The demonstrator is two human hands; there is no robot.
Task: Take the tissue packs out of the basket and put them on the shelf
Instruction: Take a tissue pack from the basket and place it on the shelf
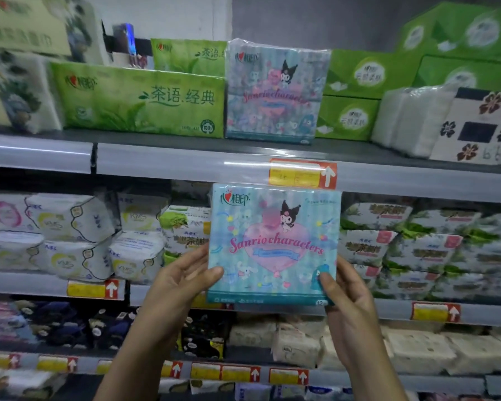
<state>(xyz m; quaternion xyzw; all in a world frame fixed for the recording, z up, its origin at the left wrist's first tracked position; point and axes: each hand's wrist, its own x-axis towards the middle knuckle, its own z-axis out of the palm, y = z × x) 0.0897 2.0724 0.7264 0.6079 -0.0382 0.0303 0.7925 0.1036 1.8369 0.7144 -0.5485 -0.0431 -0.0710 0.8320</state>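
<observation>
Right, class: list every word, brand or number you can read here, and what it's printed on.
"Sanrio characters", "相印", "12": blue pack held by left hand and right hand.
"Sanrio characters": matching pack on the shelf above.
"茶语.经典": green pack beside it.
"KMS": white packs, lower left.
Price tags: too blurred to read.

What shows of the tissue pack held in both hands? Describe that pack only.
The held tissue pack is a square, flat bundle in glossy clear plastic, striped pale blue, with a pink heart, cartoon figures and "Sanrio characters" lettering. It is upright, front to the camera, in the air below the upper shelf rail. The left hand grips its lower left edge, the right hand its lower right corner, thumbs on the front.
</observation>
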